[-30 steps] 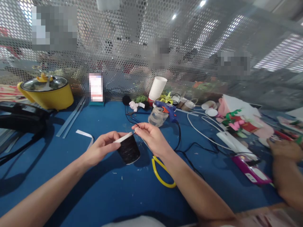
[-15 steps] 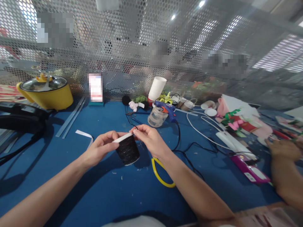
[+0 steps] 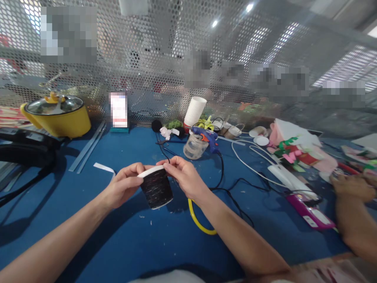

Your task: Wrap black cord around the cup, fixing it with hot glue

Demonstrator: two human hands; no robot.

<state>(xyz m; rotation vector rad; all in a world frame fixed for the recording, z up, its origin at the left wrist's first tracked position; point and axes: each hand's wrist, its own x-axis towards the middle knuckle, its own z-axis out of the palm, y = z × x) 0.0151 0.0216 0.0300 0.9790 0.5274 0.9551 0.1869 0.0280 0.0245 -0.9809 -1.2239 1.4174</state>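
Note:
A paper cup (image 3: 157,189) wound with black yarn is held up tilted over the blue table, its white rim bare. My left hand (image 3: 125,184) is closed on the rim's left side, thumb outside and fingers behind. At the right side of the rim, my right hand (image 3: 185,177) pinches the black yarn (image 3: 163,150) against the cup. The strand runs back from those fingers towards a black yarn ball (image 3: 156,125). The right hand's far fingertips are hidden behind the rim.
Behind my hands are a clear jar (image 3: 194,148), a blue glue gun (image 3: 209,138) and stacked white cups (image 3: 194,112). A yellow tube (image 3: 196,221) lies under my right forearm. Rightward are a power strip (image 3: 290,181) and another person's hand (image 3: 353,186); leftward, a yellow pot (image 3: 66,124).
The cup has turned slightly and shifted a little left, showing more of its wound side. My right hand has edged left along the rim. Both hands keep their hold.

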